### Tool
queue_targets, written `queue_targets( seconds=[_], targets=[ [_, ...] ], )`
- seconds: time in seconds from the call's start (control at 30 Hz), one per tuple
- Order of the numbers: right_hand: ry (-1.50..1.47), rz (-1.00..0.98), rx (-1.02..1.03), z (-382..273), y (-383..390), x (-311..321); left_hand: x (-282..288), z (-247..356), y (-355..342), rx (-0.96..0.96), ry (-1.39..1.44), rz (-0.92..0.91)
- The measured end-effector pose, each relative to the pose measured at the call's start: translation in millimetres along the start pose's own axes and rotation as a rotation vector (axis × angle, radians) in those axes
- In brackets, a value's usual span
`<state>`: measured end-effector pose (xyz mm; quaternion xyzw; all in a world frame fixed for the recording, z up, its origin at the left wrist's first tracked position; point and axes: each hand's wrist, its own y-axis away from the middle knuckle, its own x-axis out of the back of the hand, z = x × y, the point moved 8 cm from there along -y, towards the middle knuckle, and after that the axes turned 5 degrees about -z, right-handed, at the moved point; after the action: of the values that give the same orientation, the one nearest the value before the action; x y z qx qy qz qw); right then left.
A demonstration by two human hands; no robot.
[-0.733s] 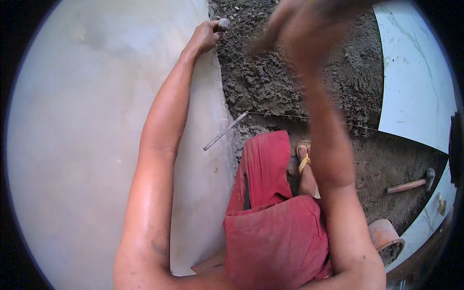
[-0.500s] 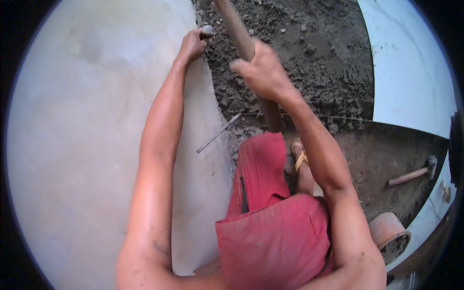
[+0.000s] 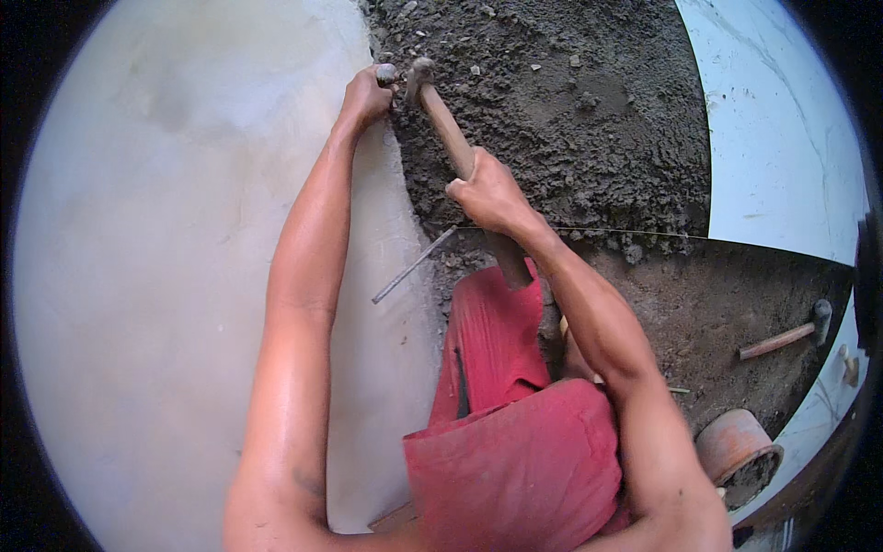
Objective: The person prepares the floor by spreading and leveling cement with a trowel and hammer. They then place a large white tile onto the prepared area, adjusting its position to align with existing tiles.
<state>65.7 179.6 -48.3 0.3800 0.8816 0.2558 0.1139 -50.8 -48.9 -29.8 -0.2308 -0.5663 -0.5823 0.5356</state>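
My left hand (image 3: 367,96) is closed around a metal tool whose round grey end (image 3: 386,73) sticks out of the fist; the rest of it is hidden. That fist sits at the edge where the pale wall or slab surface (image 3: 202,276) meets the dark wet mortar (image 3: 589,120). Wrapped around a wooden handle, my right hand (image 3: 492,190) holds a hammer (image 3: 446,129). The hammer's head is just right of the round end, with a small gap between them. The handle's lower end hangs by my red-clothed knee (image 3: 497,313).
A thin metal rod (image 3: 414,265) rests near the pale edge, with a string (image 3: 589,230) stretched rightward from it. Marbled white tiles (image 3: 777,120) lie at the right. Below them are a second hammer (image 3: 782,340) and a tipped orange bucket (image 3: 739,451) with mortar inside.
The hammer has come down and its head now shows fully beside my left fist. My right hand has moved lower, while my left hand has shifted only slightly.
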Motion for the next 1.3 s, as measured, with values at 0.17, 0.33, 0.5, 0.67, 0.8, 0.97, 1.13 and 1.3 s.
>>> queue_targets(
  seconds=[0.17,0.33,0.5,0.67,0.8,0.97,1.13,1.3],
  targets=[
    [-0.033,0.116,0.179,-29,9,50,12,2,-25,0.009,0.331,0.165],
    [-0.109,0.303,0.383,-74,23,89,59,5,-33,-0.107,0.497,0.22],
    [-0.263,0.326,0.333,-65,16,91,52,28,-37,-0.147,0.345,0.051],
    [-0.318,0.298,0.335,-59,19,89,37,29,-44,-0.192,0.218,-0.004],
    [-0.182,0.505,0.632,-96,38,125,32,47,-41,-0.309,0.161,-0.064],
    [-0.322,0.51,1.416,-179,81,186,25,28,-45,-0.319,0.206,-0.115],
    [-0.438,0.743,0.603,-80,-8,101,21,53,-41,-0.311,0.139,-0.091],
    [-0.271,0.213,0.274,-46,-7,54,7,57,-12,-0.158,0.023,-0.137]
  ],
)
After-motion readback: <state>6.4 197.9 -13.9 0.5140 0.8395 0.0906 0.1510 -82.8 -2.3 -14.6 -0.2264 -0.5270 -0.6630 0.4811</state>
